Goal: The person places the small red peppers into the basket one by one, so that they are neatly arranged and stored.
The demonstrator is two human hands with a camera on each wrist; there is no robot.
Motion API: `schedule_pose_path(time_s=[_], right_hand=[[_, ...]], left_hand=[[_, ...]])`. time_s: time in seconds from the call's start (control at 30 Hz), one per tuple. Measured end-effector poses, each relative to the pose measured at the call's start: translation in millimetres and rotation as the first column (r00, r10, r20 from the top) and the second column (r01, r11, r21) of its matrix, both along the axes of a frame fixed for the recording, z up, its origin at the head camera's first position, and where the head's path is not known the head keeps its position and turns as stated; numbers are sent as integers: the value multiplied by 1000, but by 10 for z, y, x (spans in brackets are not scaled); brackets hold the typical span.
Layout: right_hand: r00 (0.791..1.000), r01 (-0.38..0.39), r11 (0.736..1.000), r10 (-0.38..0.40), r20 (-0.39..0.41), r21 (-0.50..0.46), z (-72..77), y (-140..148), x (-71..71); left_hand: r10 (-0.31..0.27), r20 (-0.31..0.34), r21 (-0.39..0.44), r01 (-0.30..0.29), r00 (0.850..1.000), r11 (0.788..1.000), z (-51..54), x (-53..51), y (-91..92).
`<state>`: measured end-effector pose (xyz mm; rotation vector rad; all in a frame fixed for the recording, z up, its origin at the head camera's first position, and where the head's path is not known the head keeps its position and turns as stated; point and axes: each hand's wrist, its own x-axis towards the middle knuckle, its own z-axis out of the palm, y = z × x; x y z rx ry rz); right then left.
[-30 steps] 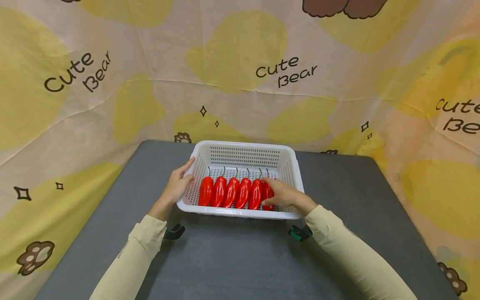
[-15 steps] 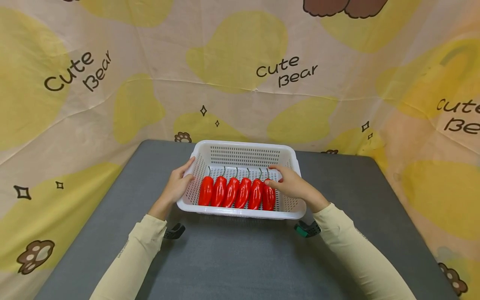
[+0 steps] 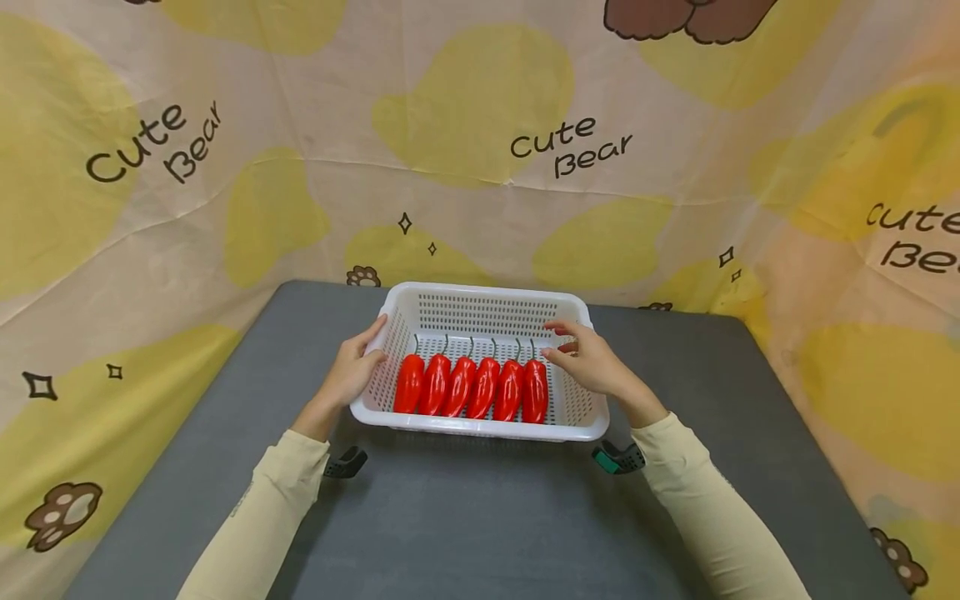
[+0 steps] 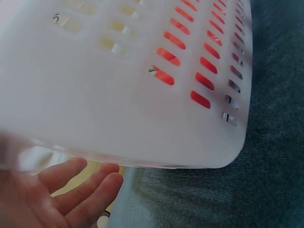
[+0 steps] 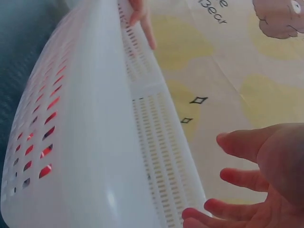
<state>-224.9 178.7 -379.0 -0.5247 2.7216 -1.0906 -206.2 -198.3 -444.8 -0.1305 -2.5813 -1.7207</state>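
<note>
A white plastic basket (image 3: 480,427) with slotted walls sits on the grey table. Several red chili peppers (image 3: 485,387) lie side by side in it, green stems pointing to the far wall. My left hand (image 3: 349,367) grips the basket's left rim, thumb over the edge; in the left wrist view its fingers (image 4: 95,190) show by the rim. Above the basket's right end, my right hand (image 3: 591,360) is spread with nothing in it, near the rightmost pepper (image 3: 535,392). The right wrist view shows its fingers (image 5: 240,147) apart, off the basket wall (image 5: 99,123).
The grey table (image 3: 480,525) extends around the basket. A patterned cloth (image 3: 465,125) with yellow patches hangs behind the table and along its sides. Dark straps with cameras sit at both wrists, such as the right wrist camera (image 3: 618,458).
My right hand has let go of the rightmost pepper, which lies in the row, and has risen away to the right. My left hand has stayed on the rim.
</note>
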Motion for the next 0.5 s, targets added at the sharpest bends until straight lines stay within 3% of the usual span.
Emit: schedule_pose_path(time_s=[0.27, 0.5], right_hand=[[998, -50, 992, 47, -31, -115, -63, 167, -30], [994, -107, 979, 103, -33, -171, -155, 258, -47]], left_hand=[[-76, 38, 26, 75, 996, 997, -26, -9, -9], [-151, 31, 14, 151, 988, 988, -72, 2, -78]])
